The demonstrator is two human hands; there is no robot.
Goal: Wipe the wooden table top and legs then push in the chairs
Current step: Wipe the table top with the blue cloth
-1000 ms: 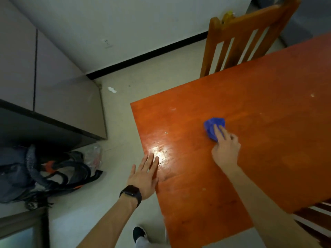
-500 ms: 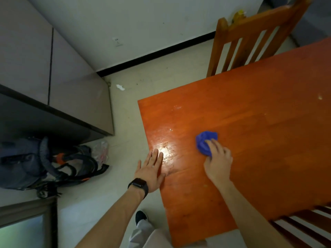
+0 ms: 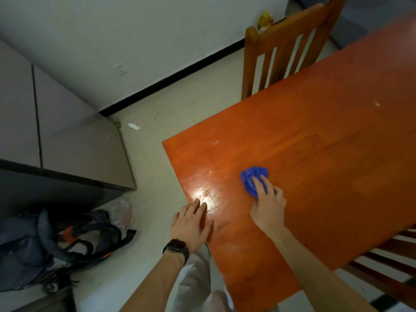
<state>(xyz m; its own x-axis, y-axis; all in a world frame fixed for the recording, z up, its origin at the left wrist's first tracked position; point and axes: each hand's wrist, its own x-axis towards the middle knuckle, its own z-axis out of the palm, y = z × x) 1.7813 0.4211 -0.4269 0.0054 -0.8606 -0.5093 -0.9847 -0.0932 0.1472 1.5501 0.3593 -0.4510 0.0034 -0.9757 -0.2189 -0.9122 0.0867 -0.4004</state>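
We find no text, label, brand or number that can be read anywhere in the scene. The dark face of the wristwatch (image 3: pixel 175 247) on the near left wrist shows nothing, and the wall socket (image 3: pixel 121 69) at far left bears no legible marking.

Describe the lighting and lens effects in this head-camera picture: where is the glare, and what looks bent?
Head view: dim room; a bright glare patch sits on the table just beyond the left hand, left of the blue cloth. Wide-angle distortion tilts the wall and chair; the picture is slightly soft throughout.
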